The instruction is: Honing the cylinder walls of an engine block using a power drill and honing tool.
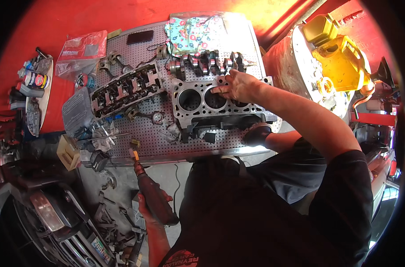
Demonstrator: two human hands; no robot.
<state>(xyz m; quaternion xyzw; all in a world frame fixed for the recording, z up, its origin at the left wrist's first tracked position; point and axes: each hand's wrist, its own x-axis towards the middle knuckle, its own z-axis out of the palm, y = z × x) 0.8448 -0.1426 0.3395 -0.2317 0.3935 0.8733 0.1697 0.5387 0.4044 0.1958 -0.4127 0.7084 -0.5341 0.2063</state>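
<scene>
My left hand (150, 208) is wrapped round a dark power drill (154, 193) below the table's front edge. The drill points away from me, with a yellow-orange tip (136, 153) at its far end. On the table my right hand (241, 86) rests over the engine block (198, 111). Its fingers are stretched out, the foremost reaching over the upper edge of the middle cylinder bore (215, 99). Another bore (190, 99) lies open to the left; my hand and forearm partly cover the one to the right. The crankshaft (204, 63) lies just behind the block.
A cylinder head (127, 90) and pistons with rods (157, 117) lie left of the block on the perforated table (153, 138). A phone (140, 37) and flowered cloth (193, 33) lie farther back. My shoe (257, 133) is by the table's front edge. A yellow container (340, 62) stands right.
</scene>
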